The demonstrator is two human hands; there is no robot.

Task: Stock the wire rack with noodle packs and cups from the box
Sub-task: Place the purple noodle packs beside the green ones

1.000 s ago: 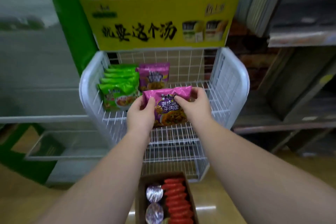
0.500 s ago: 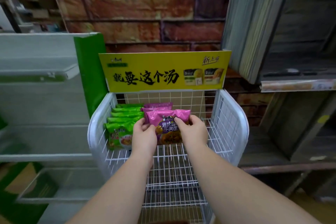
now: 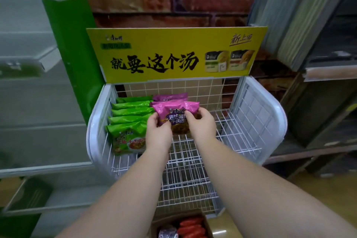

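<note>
A purple noodle pack (image 3: 174, 112) stands upright on the top shelf of the white wire rack (image 3: 257, 120). My left hand (image 3: 157, 133) grips its left edge and my right hand (image 3: 202, 123) grips its right edge. Directly behind it stand two more purple packs (image 3: 170, 97). A row of several green noodle packs (image 3: 129, 120) fills the shelf's left side. The cardboard box (image 3: 182, 225) sits on the floor below, showing red packs and a foil-lidded cup (image 3: 167, 233).
A yellow sign (image 3: 175, 54) tops the rack against a brick wall. A green and white cabinet (image 3: 67, 54) stands at the left. Dark wooden shelving (image 3: 318, 121) is at the right. The right half of the rack's top shelf holds no packs.
Both hands carried the purple pack farther back into the rack, against the packs behind it. The camera tilted up, then down a little, bringing the floor box back into view.
</note>
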